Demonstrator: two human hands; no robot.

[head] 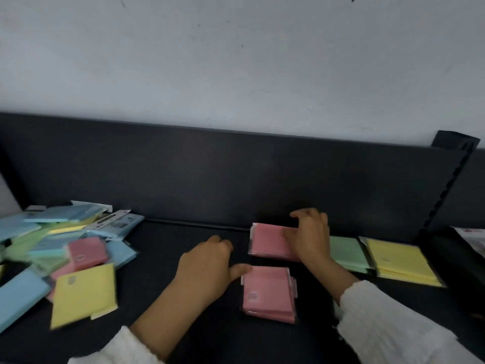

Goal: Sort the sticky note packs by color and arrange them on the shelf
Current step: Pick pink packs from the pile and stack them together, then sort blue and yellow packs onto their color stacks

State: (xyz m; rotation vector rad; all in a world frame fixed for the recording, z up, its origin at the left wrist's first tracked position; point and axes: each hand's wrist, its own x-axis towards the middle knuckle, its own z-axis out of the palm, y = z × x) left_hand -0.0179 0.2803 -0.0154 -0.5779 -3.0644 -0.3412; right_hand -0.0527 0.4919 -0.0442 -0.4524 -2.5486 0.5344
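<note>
Sticky note packs in pink sit mid-shelf (183, 245) in two stacks. Right hand (311, 236) grips the far pink stack (267, 241) by its right side. Left hand (204, 266) rests loosely curled beside the near pink stack (266, 292), thumb touching its corner. Green stack (346, 252) and yellow stack (399, 261) lie just right, with a mixed pile (60, 248) off left.

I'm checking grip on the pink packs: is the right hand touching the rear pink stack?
Touching. The head view shows the right hand gripping the right end of the rear pink stack, thumb on top, fingers curled at its far edge.
</note>
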